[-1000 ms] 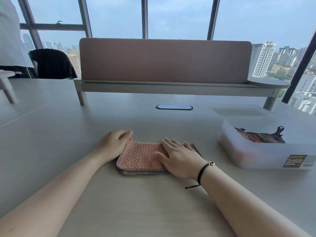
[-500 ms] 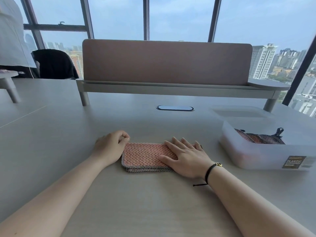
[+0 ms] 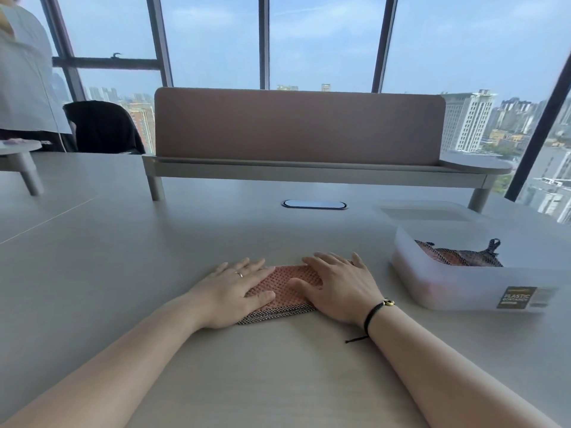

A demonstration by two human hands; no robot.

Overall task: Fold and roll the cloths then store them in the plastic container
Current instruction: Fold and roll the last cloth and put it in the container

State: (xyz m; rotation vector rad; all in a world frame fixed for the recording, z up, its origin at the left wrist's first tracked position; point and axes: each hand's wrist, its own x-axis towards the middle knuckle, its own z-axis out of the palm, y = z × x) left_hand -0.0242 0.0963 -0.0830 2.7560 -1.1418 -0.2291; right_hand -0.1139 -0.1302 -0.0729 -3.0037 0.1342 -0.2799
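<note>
The cloth (image 3: 285, 287), salmon-pink with a checked edge, lies folded on the worktop (image 3: 123, 257) right in front of you, and your left hand (image 3: 230, 291) and right hand (image 3: 338, 287) both lie flat on it with fingers spread, gripping nothing. To your right, well apart from it, the plastic container (image 3: 463, 287) stands open with another cloth (image 3: 457, 253) inside, and its lid (image 3: 428, 213) lies just behind it.

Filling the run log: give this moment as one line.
stage: flattening | left hand: flat on folded cloth | right hand: flat on it | plastic container: open, holds cloth
</note>
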